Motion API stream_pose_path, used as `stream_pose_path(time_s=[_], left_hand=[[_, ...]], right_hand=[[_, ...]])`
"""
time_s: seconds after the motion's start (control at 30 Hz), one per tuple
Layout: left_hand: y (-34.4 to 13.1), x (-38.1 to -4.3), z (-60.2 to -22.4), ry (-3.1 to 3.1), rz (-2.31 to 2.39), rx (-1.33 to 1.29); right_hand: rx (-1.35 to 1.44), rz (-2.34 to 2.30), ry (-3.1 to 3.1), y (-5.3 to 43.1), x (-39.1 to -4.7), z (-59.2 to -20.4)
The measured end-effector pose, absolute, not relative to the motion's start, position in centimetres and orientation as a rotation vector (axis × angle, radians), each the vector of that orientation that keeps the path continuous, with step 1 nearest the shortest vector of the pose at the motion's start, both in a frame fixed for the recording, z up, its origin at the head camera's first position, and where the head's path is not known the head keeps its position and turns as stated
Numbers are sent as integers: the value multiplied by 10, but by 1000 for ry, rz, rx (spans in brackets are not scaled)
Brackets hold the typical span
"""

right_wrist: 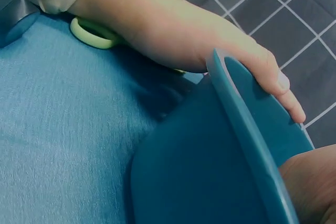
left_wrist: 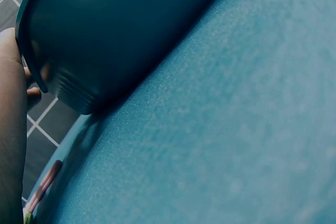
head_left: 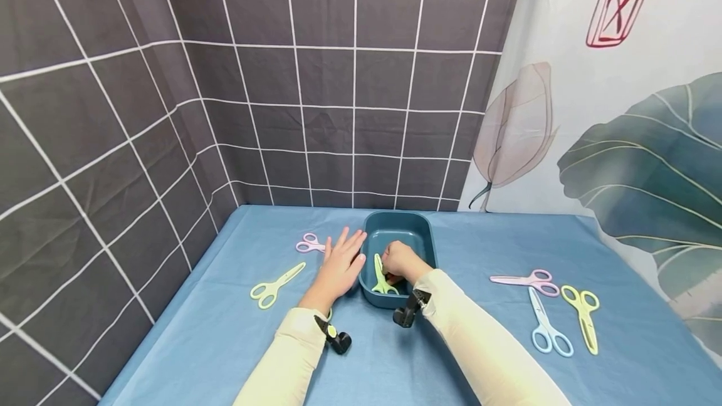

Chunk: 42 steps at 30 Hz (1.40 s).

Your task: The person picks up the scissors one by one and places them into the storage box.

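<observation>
A dark teal rectangular box stands on the table before me. My left hand rests along its left rim with fingers straight; the right wrist view shows that hand touching the rim from outside. Inside the box is my right hand, its fingers curled down at a pair of light green scissors, which it appears to pinch. The fingertips are hidden. These scissors lie with handles towards me. Under my left wrist shows the green handle loop of another pair of scissors.
Left of the box lie yellow scissors and pink scissors, partly behind my left hand. On the right are pink scissors, blue scissors and yellow scissors. A blue cloth covers the table, with a dark gridded curtain behind.
</observation>
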<state>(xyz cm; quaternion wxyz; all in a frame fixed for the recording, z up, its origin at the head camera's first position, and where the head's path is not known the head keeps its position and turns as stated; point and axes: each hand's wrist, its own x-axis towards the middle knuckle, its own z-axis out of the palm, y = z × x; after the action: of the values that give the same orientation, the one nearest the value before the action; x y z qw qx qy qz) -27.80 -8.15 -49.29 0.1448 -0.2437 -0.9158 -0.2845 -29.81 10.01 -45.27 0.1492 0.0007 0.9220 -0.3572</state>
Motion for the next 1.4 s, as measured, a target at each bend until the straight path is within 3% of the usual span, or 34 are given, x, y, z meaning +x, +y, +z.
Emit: stream_pose_path(time_s=[0.33,0.57,0.9,1.13,1.4], left_hand=[[-82,-277,-493,-2648,-812,-698],[-79,-279,-496,-2638,-824,-700],[-78,-278,-502,-2612,-834,-712],[-81,-280,-501,-2619,-831,-696],[-82,-281,-496,-2630,-831,-702]], right_hand=[[-42,-974,2704,101,-296,-454],[-200,-859,3019,116,-279,-428],[-110,-1449,3216,200,-254,-406],[34,-1349,3220,253,-249,-392],[216,-1103,3128,302,-242,-404]])
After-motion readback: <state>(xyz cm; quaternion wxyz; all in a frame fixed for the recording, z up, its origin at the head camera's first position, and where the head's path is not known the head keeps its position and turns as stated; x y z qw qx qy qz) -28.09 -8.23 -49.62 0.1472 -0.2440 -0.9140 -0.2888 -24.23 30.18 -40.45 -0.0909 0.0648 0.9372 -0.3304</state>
